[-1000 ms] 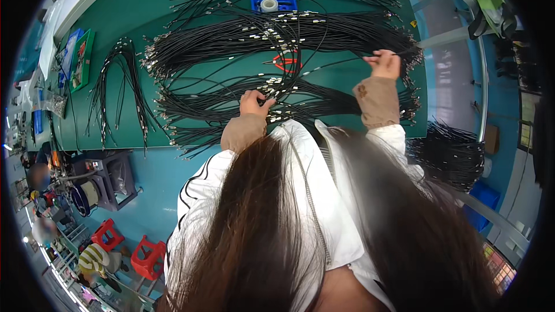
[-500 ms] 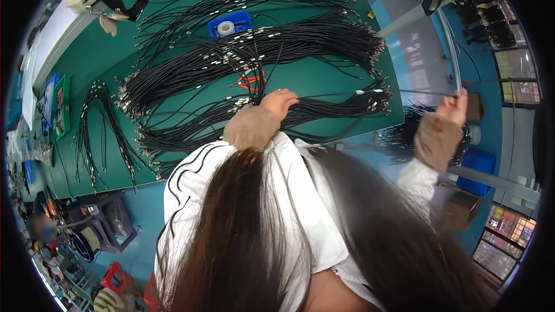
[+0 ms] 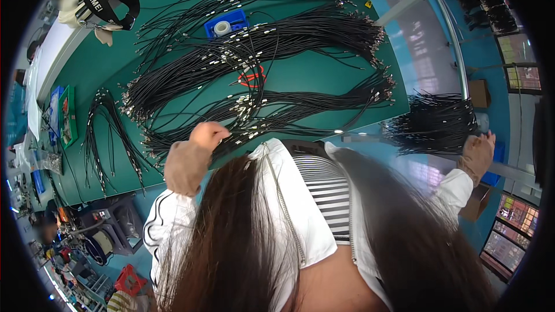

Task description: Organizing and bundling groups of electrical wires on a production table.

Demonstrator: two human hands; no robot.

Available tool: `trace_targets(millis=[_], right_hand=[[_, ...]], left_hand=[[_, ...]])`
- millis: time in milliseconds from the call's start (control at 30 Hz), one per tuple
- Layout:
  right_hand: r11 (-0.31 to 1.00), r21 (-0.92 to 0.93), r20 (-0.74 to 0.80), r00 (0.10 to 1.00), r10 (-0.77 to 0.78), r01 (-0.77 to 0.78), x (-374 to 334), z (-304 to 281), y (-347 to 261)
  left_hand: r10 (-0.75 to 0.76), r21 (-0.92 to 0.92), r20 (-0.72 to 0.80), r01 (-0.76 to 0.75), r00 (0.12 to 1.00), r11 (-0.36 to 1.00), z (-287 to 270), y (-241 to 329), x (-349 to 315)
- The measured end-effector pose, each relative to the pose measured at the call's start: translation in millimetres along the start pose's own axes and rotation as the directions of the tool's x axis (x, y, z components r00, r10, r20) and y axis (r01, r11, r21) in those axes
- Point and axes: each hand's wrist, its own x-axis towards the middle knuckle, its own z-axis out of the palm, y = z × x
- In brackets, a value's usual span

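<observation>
My left hand (image 3: pixel 208 134) is at the near edge of the green table, its thumb and fingers pinched together on a thin black cable beside the nearer cable bundle (image 3: pixel 295 107). This cable, with a white tag (image 3: pixel 338 132), appears to run right past the table edge. My right hand (image 3: pixel 480 142) is stretched far out to the right, at the near right corner of a separate pile of black cables (image 3: pixel 430 124). Its fingers look closed, but what they hold is too small to make out. Red-handled pliers (image 3: pixel 252 77) lie between the bundles.
A thick cable bundle (image 3: pixel 191 72) spans the table's middle, with a looser one behind. A blue tray (image 3: pixel 243 18) holds a white tape roll (image 3: pixel 222 28). More cables (image 3: pixel 104 101) and a green bin (image 3: pixel 68 115) are at left. A metal rail (image 3: pixel 454 40) runs along the right.
My left hand has moved left and nearer, off the bundle's middle. My right hand has gone farther right and nearer, down beside the cable pile. The taut cable shifted from the far side to the near side.
</observation>
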Motion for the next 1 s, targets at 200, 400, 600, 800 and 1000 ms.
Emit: trace_targets(millis=[200, 400, 600, 800, 1000], right_hand=[[0.967, -0.152, 0.56, 0.824, -0.086, 0.204, -151.0, 167.2, -35.5], [0.993, -0.056, 0.995, 0.094, 0.045, 0.108, -390.1, 255.2, -14.4], [0.959, -0.282, 0.927, -0.261, 0.27, -0.012, -495.0, 257.8, 20.0], [0.929, -0.349, 0.868, -0.418, 0.269, -0.127, -502.0, 240.0, 39.6], [0.777, -0.539, 0.801, -0.483, 0.353, -0.325, -497.3, 233.3, 48.5]], left_hand=[[-0.063, -0.34, -0.039, 0.046, 0.997, 0.939, -115.6, 25.7, -44.0], [0.292, -0.55, -0.456, -0.524, 0.841, 0.65, -107.9, 88.5, -4.9], [-0.24, -0.922, -0.261, -0.168, 0.935, 0.347, -25.0, 157.1, 31.1], [-0.211, -0.91, -0.271, -0.178, 0.939, 0.375, -10.8, 182.1, 29.2], [-0.29, -0.954, -0.192, -0.109, 0.938, 0.279, -2.0, 180.1, 33.2]])
